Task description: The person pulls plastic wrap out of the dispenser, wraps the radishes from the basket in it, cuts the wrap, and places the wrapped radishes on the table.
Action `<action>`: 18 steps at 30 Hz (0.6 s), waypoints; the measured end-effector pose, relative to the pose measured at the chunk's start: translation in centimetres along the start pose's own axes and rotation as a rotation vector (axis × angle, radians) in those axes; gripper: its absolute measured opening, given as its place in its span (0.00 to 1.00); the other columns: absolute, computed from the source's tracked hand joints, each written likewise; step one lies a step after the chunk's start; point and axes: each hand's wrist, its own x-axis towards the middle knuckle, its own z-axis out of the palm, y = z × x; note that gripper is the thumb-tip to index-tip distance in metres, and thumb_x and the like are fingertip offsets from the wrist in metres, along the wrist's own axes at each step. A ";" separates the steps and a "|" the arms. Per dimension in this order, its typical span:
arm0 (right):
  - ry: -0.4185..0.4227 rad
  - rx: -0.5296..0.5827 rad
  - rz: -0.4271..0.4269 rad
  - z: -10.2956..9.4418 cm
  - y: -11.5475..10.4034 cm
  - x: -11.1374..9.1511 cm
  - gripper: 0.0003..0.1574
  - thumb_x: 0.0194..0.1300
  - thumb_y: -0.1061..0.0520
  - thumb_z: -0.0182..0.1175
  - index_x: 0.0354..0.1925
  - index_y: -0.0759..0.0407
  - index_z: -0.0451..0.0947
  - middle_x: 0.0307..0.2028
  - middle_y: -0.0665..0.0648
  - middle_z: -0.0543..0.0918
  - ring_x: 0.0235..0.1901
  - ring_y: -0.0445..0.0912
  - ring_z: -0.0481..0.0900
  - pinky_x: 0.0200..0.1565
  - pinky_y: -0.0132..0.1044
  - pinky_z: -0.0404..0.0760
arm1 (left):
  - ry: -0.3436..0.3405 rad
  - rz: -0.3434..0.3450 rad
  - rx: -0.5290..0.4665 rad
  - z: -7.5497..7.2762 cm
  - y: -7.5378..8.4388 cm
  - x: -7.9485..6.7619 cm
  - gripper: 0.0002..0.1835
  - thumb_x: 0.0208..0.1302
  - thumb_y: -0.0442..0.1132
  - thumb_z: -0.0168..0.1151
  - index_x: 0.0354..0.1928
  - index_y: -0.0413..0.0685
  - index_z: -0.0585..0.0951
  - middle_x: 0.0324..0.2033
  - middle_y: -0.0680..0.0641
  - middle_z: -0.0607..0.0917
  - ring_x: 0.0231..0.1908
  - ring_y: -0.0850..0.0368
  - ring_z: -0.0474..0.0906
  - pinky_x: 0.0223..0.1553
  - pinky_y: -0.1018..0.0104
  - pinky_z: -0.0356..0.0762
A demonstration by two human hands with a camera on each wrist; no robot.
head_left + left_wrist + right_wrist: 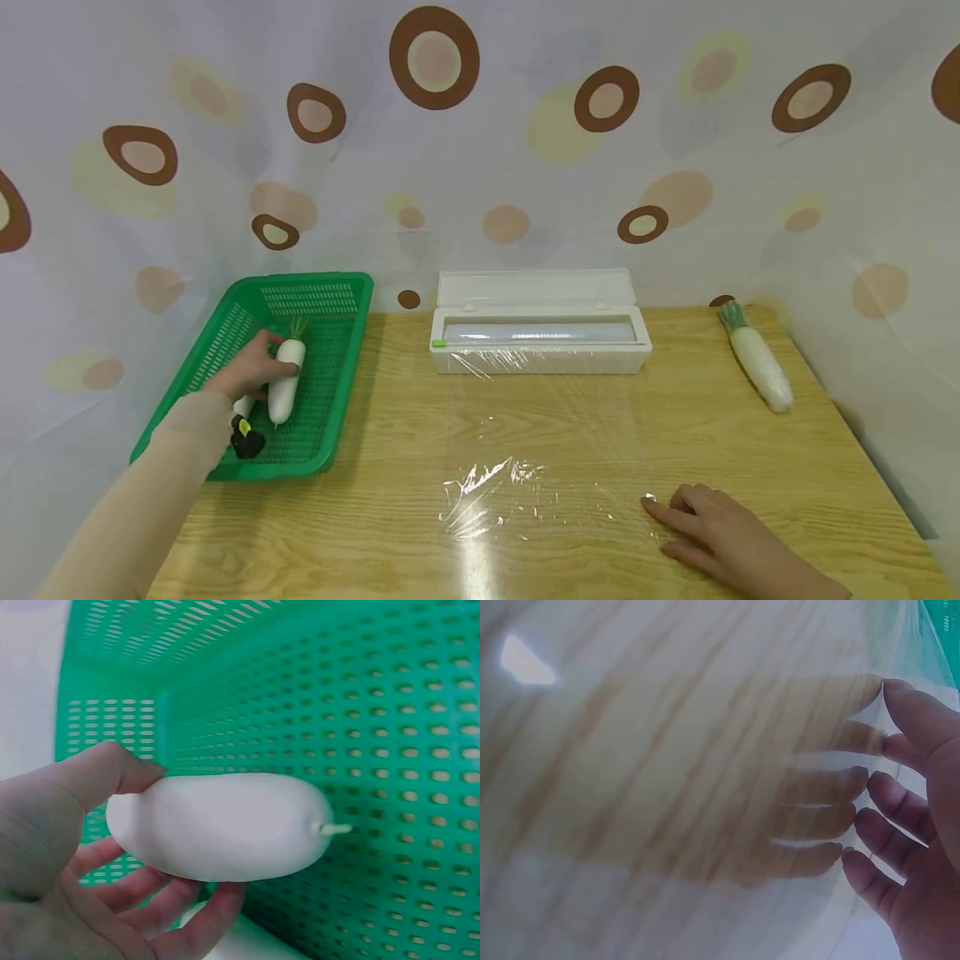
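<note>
My left hand (249,367) grips a white radish (284,393) with green leaf stubs inside the green basket (362,333). In the left wrist view, the thumb lies along one side of this radish (232,825) and the fingers curl under the other, its thin root tip pointing away. Part of another white radish (251,939) shows beneath. A sheet of clear cling film (555,467) lies spread over the table in front of its dispenser. At the film's right edge my right hand (712,537) rests with relaxed fingers, fingertips touching the tabletop.
The white cling film dispenser (540,362) stands at the back middle, lid raised, roll (540,332) inside. A film-wrapped radish (762,367) lies at the right. A black object with a yellow mark (248,440) is in the basket's near corner. A patterned curtain (480,167) borders the wooden table (390,450).
</note>
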 end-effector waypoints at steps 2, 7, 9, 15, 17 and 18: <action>-0.001 0.003 0.000 -0.1 0.0 0.0 0.35 0.63 0.49 0.75 0.66 0.55 0.81 0.40 0.33 0.72 0.34 0.26 0.60 0.32 0.25 0.64 | 0.034 0.020 -0.010 -0.4 0.3 -0.1 0.41 0.77 0.41 0.58 0.76 0.30 0.46 0.65 0.17 0.61 0.60 0.22 0.70 0.45 0.34 0.83; -0.002 0.014 0.000 -0.2 -0.1 0.1 0.35 0.63 0.50 0.75 0.66 0.55 0.81 0.40 0.34 0.72 0.34 0.26 0.60 0.32 0.26 0.64 | 0.110 0.083 -0.081 -0.9 1.7 -0.8 0.42 0.79 0.44 0.58 0.81 0.36 0.46 0.68 0.19 0.62 0.62 0.23 0.70 0.52 0.34 0.80; -0.002 0.013 0.007 -0.3 -0.2 0.2 0.35 0.63 0.49 0.75 0.66 0.54 0.81 0.40 0.33 0.72 0.34 0.26 0.60 0.32 0.25 0.64 | 0.135 0.108 -0.126 -0.9 2.7 -1.3 0.44 0.79 0.45 0.58 0.82 0.39 0.45 0.71 0.19 0.60 0.64 0.24 0.69 0.52 0.36 0.81; -0.013 0.013 0.009 -0.3 -0.2 0.3 0.34 0.64 0.49 0.74 0.66 0.55 0.81 0.40 0.33 0.73 0.34 0.26 0.60 0.32 0.26 0.65 | 0.222 0.191 -0.225 0.5 6.6 -2.7 0.44 0.77 0.46 0.61 0.84 0.47 0.47 0.74 0.26 0.59 0.67 0.27 0.68 0.53 0.42 0.78; -0.015 0.012 0.008 -0.3 -0.2 0.3 0.34 0.64 0.49 0.74 0.66 0.55 0.81 0.40 0.34 0.73 0.34 0.26 0.60 0.32 0.26 0.65 | 0.240 0.228 -0.234 1.4 8.1 -3.4 0.43 0.76 0.44 0.62 0.83 0.48 0.49 0.73 0.27 0.61 0.67 0.28 0.68 0.56 0.39 0.76; -0.015 0.012 0.008 -0.3 -0.2 0.3 0.34 0.64 0.49 0.74 0.66 0.55 0.81 0.40 0.34 0.73 0.34 0.26 0.60 0.32 0.26 0.65 | 0.242 0.249 -0.235 1.9 8.9 -3.8 0.43 0.76 0.43 0.63 0.83 0.48 0.50 0.73 0.28 0.62 0.67 0.29 0.68 0.57 0.37 0.75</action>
